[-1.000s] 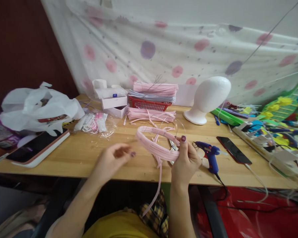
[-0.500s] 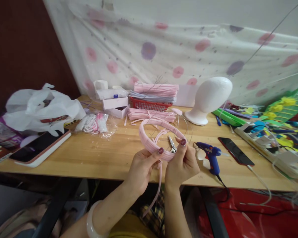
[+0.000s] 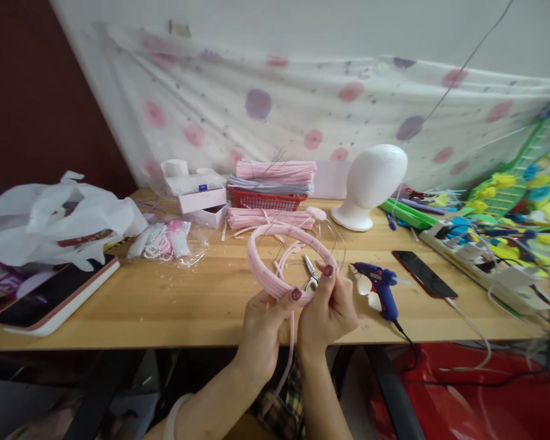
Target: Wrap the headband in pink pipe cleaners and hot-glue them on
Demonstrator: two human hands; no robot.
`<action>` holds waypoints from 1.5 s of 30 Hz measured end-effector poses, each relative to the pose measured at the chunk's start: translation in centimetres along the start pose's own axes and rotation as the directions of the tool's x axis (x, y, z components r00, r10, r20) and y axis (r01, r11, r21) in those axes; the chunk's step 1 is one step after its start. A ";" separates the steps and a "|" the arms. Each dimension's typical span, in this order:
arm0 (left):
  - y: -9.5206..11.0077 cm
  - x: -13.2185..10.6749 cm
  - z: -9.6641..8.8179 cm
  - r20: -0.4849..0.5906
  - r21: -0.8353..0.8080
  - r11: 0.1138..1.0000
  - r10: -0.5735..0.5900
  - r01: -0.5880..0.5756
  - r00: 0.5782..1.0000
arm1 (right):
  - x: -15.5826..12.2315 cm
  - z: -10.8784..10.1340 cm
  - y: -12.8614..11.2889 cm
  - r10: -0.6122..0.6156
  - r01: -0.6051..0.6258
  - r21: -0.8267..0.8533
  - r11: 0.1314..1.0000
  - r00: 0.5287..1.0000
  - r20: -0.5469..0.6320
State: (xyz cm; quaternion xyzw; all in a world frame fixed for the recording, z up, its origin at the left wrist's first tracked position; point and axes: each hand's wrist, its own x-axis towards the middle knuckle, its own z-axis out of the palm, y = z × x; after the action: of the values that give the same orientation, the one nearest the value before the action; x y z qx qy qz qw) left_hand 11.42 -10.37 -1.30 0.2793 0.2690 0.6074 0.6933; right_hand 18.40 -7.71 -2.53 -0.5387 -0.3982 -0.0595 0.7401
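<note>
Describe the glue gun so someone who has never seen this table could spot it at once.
On the wooden table, look between the right hand, which holds a pink headband, and the red-edged phone. The glue gun lies there, its black cord dropping over the front edge. It is the only blue, pistol-shaped tool.

Table (image 3: 187, 293): glue gun (image 3: 381, 286), phone (image 3: 424, 282), maybe scissors (image 3: 310, 271)
</note>
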 end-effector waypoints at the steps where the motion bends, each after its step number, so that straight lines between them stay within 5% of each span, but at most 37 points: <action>1: 0.0 0.0 -0.1 -0.023 0.002 1.000 0.009 -0.009 1.000 | -0.1 0.0 0.2 0.001 -0.001 0.005 1.000 1.000 0.008; 4: -0.1 0.2 -0.5 -0.060 0.017 0.999 0.031 -0.030 0.998 | -0.3 0.2 0.6 0.024 -0.025 0.032 0.999 0.999 0.034; 11: -0.6 0.3 -1.4 0.062 0.173 0.983 0.052 -0.062 0.997 | 0.4 0.0 0.0 0.203 -0.207 0.099 0.973 0.978 0.050; 14: -0.6 0.2 -2.3 0.010 0.203 0.979 0.014 -0.015 1.000 | 0.9 -0.2 -0.2 0.239 -0.243 0.122 0.962 0.970 0.042; 21: 1.0 0.8 -4.3 -0.246 0.053 0.998 -0.008 0.021 0.969 | 1.5 0.1 0.1 0.303 -0.299 0.155 0.941 0.953 0.002; 34: 4.4 1.3 -6.2 -0.170 -0.019 0.995 0.097 -0.102 0.981 | 2.0 0.0 0.4 0.469 -0.470 0.295 0.832 0.880 0.078; 45: 5.1 1.5 -7.0 -0.233 -0.052 0.989 0.120 -0.136 0.965 | 1.7 0.0 0.8 0.539 -0.528 0.400 0.749 0.837 0.094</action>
State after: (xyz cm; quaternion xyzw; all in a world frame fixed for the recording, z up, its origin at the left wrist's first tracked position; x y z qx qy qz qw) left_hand 3.07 -7.87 -2.59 0.2007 0.3077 0.6879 0.6260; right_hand 19.94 -6.77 -2.07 -0.4615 -0.2211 0.2318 0.8273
